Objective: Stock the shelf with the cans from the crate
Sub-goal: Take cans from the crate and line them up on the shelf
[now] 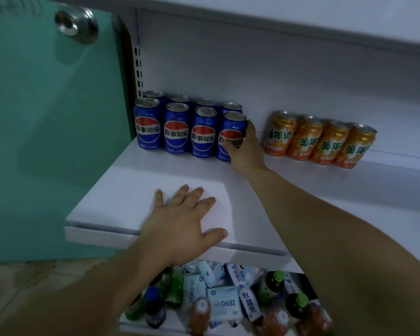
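Several blue cola cans (176,128) stand in two rows at the back left of the white shelf (121,190). My right hand (246,147) is wrapped around the rightmost front blue can (232,129), which stands upright on the shelf. To its right, a row of orange soda cans (319,140) stands against the back panel. My left hand (180,224) lies flat, fingers spread, on the shelf's front edge and holds nothing. No crate is in view.
A lower shelf (155,328) under the front edge holds bottles (272,286) and white-blue packs (224,305). A teal glass panel (46,129) with a metal fitting (75,23) bounds the left. Another white shelf (325,18) hangs overhead.
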The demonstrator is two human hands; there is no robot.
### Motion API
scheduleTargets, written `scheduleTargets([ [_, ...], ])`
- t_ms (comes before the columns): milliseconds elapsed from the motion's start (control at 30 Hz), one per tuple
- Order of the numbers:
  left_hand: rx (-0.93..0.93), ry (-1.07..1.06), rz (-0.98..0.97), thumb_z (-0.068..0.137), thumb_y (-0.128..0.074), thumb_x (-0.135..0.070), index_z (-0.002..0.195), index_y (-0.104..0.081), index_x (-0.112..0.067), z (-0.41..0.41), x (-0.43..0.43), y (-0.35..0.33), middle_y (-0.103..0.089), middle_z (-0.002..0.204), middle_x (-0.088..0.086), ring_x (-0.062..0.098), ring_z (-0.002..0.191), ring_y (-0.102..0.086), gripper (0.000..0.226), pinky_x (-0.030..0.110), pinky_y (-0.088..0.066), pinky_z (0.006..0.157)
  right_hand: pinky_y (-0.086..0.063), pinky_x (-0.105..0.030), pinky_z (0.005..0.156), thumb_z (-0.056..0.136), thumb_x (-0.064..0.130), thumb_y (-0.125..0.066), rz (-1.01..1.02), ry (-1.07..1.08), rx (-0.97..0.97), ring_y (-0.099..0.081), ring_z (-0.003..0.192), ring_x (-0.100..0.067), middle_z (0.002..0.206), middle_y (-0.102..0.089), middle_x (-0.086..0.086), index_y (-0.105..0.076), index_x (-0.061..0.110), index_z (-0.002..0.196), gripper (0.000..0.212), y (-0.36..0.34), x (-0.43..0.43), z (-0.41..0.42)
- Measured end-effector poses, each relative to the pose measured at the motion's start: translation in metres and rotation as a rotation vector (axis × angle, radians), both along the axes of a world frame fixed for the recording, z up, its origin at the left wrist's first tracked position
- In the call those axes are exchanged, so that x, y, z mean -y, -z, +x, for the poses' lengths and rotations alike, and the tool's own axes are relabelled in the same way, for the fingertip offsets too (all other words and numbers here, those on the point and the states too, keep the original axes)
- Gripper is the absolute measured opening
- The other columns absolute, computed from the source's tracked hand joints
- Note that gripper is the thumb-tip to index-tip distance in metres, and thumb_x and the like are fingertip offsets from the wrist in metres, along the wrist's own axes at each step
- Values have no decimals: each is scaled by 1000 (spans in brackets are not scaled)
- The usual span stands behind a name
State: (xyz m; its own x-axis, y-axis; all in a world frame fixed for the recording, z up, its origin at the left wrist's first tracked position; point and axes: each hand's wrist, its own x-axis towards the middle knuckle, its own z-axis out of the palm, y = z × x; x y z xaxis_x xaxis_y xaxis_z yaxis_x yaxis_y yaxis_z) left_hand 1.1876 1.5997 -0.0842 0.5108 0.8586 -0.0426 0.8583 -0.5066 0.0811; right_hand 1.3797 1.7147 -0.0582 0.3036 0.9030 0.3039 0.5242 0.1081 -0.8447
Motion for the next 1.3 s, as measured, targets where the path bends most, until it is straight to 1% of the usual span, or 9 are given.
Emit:
scheduleTargets([
  [233,-25,-12,-45,81,-13,-79,151,-5,-39,-1,2,-8,4,161,-11,13,148,6,81,57,3,117,-28,-34,112,93,44,-58,-307,49,202,-25,145,-24,161,-18,-5,-9,18,155,83,-15,43,18],
  [367,-47,-32,-93,88,-22,-74,152,-6,-38,-2,0,-15,2,161,-10,15,148,3,75,56,1,117,-36,-32,103,93,45,-57,-354,90,394,-42,133,-29,152,-38,-10,-29,14,149,70,-35,121,63],
  [500,-39,31,-164,87,-44,-66,151,-22,-29,35,11,-37,-16,160,-2,21,145,-18,77,48,-17,116,-36,-35,104,93,49,-55,-531,232,453,-41,133,-30,153,-35,-10,-27,16,150,72,-44,223,121],
  [700,101,562,-244,87,-56,-55,134,-49,-21,184,137,-43,-46,141,2,23,123,-48,58,42,-42,102,-47,-34,81,93,52,-55,-695,454,335,-59,101,-23,149,-40,-10,-23,17,152,76,-26,389,185],
  [800,34,744,-318,88,-55,-56,139,-45,-24,242,212,-10,-40,147,1,22,126,-46,61,40,-42,103,-47,-35,90,91,53,-56,-755,613,268,-53,119,-27,148,-42,-9,-27,18,151,75,-3,474,206],
  [900,-113,829,-428,90,-55,-54,146,-35,-21,282,271,32,-33,153,2,21,133,-41,68,36,-39,106,-41,-36,99,93,51,-55,-825,729,152,-47,127,-27,149,-40,-7,-25,20,152,73,24,557,223],
  [1033,-259,925,-489,90,-57,-50,142,-41,-17,324,325,86,-42,146,6,23,128,-46,64,33,-41,103,-36,-33,102,96,46,-53,-919,876,14,-37,136,-26,156,-29,-6,-28,15,150,68,69,650,240],
  [1167,-350,951,-539,86,-60,-50,142,-42,-22,372,363,132,-43,146,5,21,127,-47,65,29,-41,101,-44,-29,83,94,46,-55,-1002,979,-133,-54,117,-25,141,-50,-8,-34,16,147,65,123,717,260],
  [1300,-379,937,-617,83,-64,-49,143,-41,-22,424,389,183,-48,143,5,21,123,-51,69,32,-43,101,-41,-33,100,93,49,-56,-1051,999,-254,-46,130,-28,148,-42,-8,-29,13,150,72,179,755,287],
])
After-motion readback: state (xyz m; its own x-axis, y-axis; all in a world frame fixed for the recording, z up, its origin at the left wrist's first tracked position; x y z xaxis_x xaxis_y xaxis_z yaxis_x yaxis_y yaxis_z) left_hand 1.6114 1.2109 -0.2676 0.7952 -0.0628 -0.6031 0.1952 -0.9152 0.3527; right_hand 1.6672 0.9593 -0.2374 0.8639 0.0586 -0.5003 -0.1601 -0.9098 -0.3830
